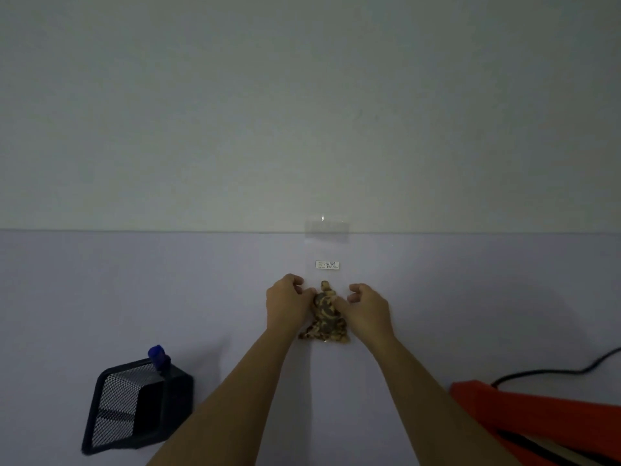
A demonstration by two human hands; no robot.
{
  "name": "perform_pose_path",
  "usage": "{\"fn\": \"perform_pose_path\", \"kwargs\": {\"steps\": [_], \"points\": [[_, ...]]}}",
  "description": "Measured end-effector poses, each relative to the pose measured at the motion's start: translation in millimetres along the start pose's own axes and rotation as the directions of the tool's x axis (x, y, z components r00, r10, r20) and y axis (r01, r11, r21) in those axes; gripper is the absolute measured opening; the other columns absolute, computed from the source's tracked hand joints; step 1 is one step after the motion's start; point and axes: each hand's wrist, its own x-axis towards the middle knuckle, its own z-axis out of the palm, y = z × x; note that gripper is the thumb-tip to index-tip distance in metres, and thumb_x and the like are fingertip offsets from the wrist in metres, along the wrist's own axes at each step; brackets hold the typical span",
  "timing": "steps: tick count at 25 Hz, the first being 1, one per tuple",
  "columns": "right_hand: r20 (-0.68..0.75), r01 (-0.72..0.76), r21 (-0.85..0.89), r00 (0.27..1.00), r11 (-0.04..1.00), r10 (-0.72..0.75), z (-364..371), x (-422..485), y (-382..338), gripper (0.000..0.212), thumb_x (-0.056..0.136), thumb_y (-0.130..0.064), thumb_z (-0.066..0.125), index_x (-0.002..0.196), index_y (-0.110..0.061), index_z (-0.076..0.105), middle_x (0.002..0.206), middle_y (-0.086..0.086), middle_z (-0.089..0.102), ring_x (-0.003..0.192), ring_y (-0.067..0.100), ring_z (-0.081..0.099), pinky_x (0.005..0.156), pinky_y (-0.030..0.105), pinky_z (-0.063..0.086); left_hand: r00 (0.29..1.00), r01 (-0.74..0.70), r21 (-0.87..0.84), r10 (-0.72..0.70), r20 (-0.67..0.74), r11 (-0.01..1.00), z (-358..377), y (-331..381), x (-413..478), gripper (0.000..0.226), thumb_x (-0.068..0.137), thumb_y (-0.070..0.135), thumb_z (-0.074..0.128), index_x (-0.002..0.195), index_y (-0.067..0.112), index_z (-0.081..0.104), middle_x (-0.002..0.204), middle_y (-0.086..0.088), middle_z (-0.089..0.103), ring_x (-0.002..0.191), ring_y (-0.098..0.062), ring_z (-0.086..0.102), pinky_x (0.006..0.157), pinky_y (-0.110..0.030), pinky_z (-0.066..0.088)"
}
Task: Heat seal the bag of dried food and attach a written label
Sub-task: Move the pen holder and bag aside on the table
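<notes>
On the tabletop (134, 280) a black mesh pen holder (134, 405) holds a blue pen (158, 356); the left hand (287, 299), fingers curled, pinches the clear bag (326, 243) beside the dried food (326, 314); a white label (327, 265) sits on the bag just beyond; the right hand (368, 307) pinches the other side likewise; an orange heat sealer (537, 415) with a black cord (551, 371) lies far right.

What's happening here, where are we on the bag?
A person holds a clear bag on the table. The left hand and right hand pinch it on either side of the dried food at its near end. A label is already on the bag. The orange sealer sits untouched at right; whether the top is sealed cannot be told.
</notes>
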Motion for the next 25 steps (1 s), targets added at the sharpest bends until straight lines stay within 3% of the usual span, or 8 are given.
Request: {"fn": "perform_pose_path", "kwargs": {"steps": [8,13,19,23,25], "points": [[0.016,-0.035,-0.077,0.999,0.996,0.036,-4.0,-11.1,-1.8,0.054,0.082,-0.030,0.068,0.126,-0.004,0.051,0.112,0.011,0.062,0.105,0.025,0.058,0.092,0.033,0.045,0.999,0.035,0.078,-0.037,0.022,0.996,-0.2,-0.8,-13.0,0.036,0.083,0.022,0.066,0.112,0.003,0.059,0.106,-0.013,0.064,0.099,-0.024,0.058,0.082,-0.029,0.045],[-0.012,0.004,-0.168,1.000,0.986,-0.006,-7.4,-19.3,-5.5,0.060,0.083,-0.042,0.063,0.128,-0.003,0.050,0.121,0.012,0.058,0.111,0.026,0.056,0.094,0.034,0.044,1.000,-0.017,0.150,0.017,0.002,0.989,-4.8,3.4,-19.9,0.040,0.087,0.025,0.061,0.116,-0.001,0.055,0.110,-0.016,0.061,0.102,-0.027,0.056,0.083,-0.032,0.043],[-0.099,0.311,-0.285,0.931,0.907,-0.351,-18.6,-63.9,-49.8,0.041,0.089,-0.028,0.058,0.123,-0.006,0.054,0.117,0.014,0.056,0.109,0.028,0.054,0.087,0.032,0.042,0.971,-0.211,0.152,0.225,-0.083,0.966,-70.3,46.3,-53.3,0.038,0.090,0.016,0.054,0.124,-0.001,0.051,0.112,-0.017,0.061,0.101,-0.027,0.057,0.084,-0.031,0.043],[0.047,0.464,-0.311,0.879,0.829,-0.474,2.4,-107.9,-87.5,0.040,0.093,-0.027,0.050,0.130,-0.011,0.049,0.128,0.010,0.053,0.117,0.026,0.051,0.099,0.038,0.044,0.894,-0.393,0.064,0.398,-0.207,0.917,-153.1,48.8,-100.5,0.035,0.092,0.013,0.053,0.125,0.004,0.053,0.113,-0.012,0.063,0.097,-0.018,0.059,0.081,-0.020,0.044],[0.141,0.532,-0.348,0.844,0.772,-0.518,22.1,-127.3,-90.7,0.042,0.095,-0.026,0.046,0.134,-0.009,0.044,0.135,0.010,0.049,0.125,0.027,0.045,0.105,0.037,0.037,0.870,-0.386,0.074,0.390,-0.303,0.919,-190.3,21.8,-122.9,0.035,0.093,0.015,0.052,0.127,0.005,0.053,0.117,-0.011,0.061,0.099,-0.016,0.058,0.082,-0.019,0.042]]}}
